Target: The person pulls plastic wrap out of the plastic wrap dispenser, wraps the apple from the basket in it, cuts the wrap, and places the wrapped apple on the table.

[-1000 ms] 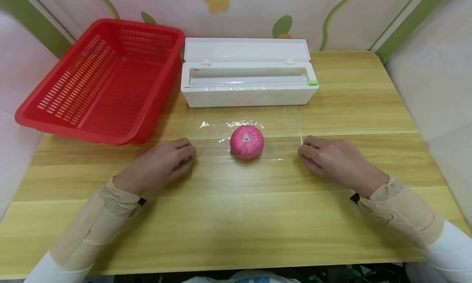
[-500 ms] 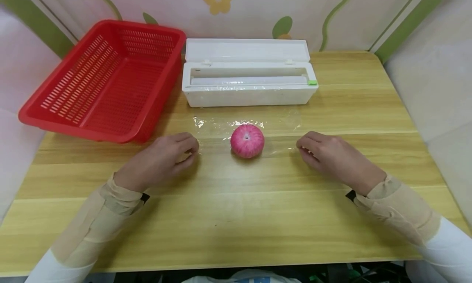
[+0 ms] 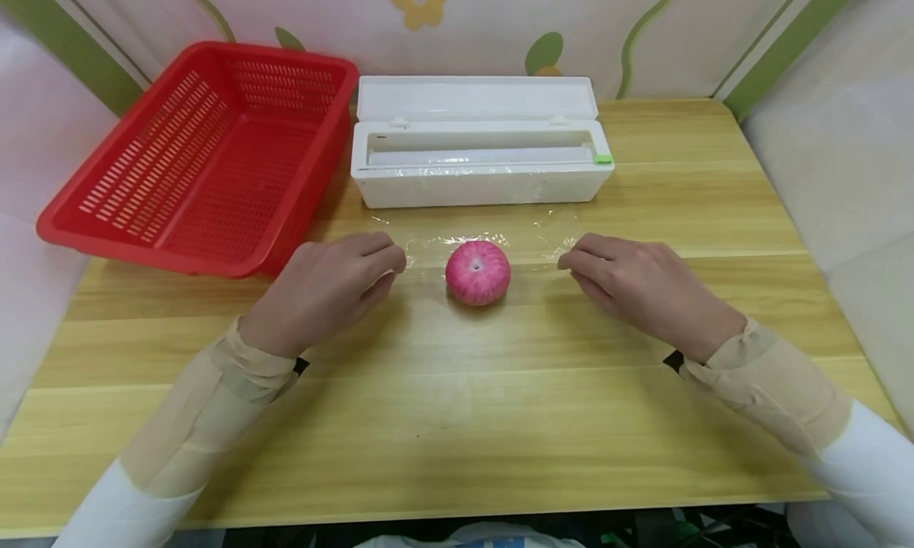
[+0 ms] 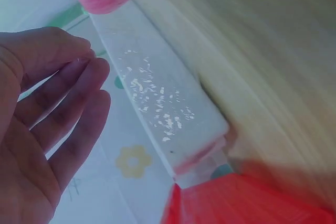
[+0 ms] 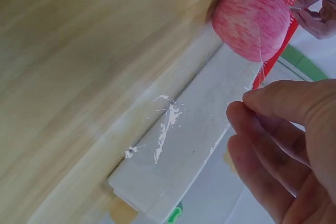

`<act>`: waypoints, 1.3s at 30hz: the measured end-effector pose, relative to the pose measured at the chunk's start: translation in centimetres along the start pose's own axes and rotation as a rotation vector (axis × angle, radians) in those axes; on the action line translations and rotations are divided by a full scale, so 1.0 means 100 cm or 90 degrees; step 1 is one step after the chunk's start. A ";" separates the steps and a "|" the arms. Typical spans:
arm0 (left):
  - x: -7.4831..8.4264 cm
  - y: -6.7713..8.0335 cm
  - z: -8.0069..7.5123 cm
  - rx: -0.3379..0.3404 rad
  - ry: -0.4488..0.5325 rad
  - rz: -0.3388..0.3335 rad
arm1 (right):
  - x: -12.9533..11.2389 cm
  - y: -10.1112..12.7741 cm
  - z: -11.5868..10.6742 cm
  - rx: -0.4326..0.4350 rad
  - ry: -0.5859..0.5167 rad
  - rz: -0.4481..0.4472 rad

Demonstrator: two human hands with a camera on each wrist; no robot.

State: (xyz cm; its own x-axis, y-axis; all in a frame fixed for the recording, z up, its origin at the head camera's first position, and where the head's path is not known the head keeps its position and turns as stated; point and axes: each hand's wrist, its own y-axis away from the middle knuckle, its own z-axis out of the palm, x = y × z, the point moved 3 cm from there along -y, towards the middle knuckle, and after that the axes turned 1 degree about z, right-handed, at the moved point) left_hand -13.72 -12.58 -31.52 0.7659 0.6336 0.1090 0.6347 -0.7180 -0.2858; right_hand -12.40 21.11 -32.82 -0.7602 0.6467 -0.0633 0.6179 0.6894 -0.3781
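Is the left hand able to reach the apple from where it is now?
Probably yes. The left hand is beside the apple on the table, with only bare wood and thin plastic wrap between them. Its fingers pinch the wrap's edge, so that grip must be released first.

You sat in what looked like a home room or a small staged domestic corner: a light wooden table (image 3: 457,421) pushed against wallpaper (image 3: 500,17) printed with yellow flowers and green stems. Household kitchen things stood on it, a red plastic basket (image 3: 207,159) and a white cling-film dispenser (image 3: 480,143).
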 end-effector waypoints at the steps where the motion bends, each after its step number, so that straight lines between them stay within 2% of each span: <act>1: 0.001 -0.003 -0.001 0.002 0.000 0.004 | 0.000 -0.002 0.000 0.000 0.000 -0.002; 12: 0.016 -0.029 -0.005 0.021 0.012 0.040 | -0.006 -0.017 -0.005 -0.002 -0.005 -0.018; 17: 0.026 -0.040 -0.007 0.030 -0.011 0.060 | -0.008 -0.021 -0.006 0.004 -0.009 -0.028; 21: 0.033 -0.050 -0.008 0.020 -0.040 0.070 | -0.010 -0.024 -0.005 0.009 -0.008 -0.037; 30: 0.052 -0.079 0.007 0.007 -0.101 0.122 | -0.012 -0.027 -0.002 0.020 -0.010 -0.051; 39: 0.055 -0.092 0.018 -0.026 -0.089 0.099 | -0.015 -0.031 -0.001 0.013 -0.024 -0.057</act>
State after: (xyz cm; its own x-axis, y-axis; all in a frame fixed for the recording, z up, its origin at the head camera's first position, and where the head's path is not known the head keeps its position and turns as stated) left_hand -15.51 -1.94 -29.99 0.8352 0.5459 -0.0667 0.5158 -0.8197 -0.2491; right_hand -13.11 18.02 -31.45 -0.8192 0.5700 -0.0632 0.5435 0.7366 -0.4025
